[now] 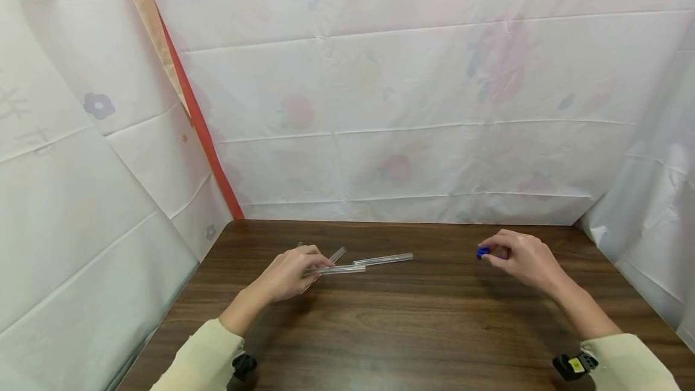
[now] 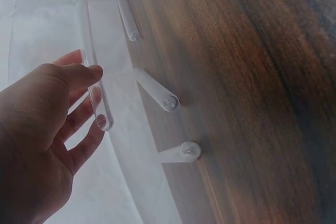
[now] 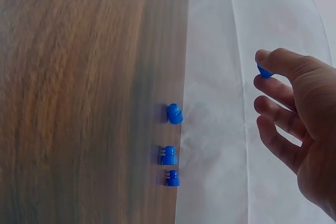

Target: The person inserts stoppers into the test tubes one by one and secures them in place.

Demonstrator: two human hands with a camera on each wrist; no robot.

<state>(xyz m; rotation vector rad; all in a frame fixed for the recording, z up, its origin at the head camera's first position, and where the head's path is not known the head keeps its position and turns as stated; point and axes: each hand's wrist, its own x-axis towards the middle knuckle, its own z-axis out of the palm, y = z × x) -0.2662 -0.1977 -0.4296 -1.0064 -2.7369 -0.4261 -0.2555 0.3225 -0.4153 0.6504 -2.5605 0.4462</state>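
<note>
My left hand [image 1: 295, 270] holds a clear test tube [image 2: 103, 106] between thumb and fingers, raised off the wooden table. Its rounded end points right in the head view. Three more clear tubes lie near this hand: one tube [image 2: 126, 11], a second tube [image 2: 157, 90] and a third tube [image 2: 189, 151]. Over at the right, my right hand [image 1: 523, 257] pinches a small blue stopper [image 3: 264, 72] with thumb and forefinger; its other fingers are spread. Three similar blue pieces rest on the table beside it: a stopper [image 3: 174, 114], another stopper [image 3: 168, 155] and a smaller-looking stopper [image 3: 172, 178].
Both hands are over the far half of the brown wooden table [image 1: 402, 324]. White printed sheeting [image 1: 412, 89] hangs behind it and along both sides. A red strip [image 1: 201, 119] runs down to the table's far left corner.
</note>
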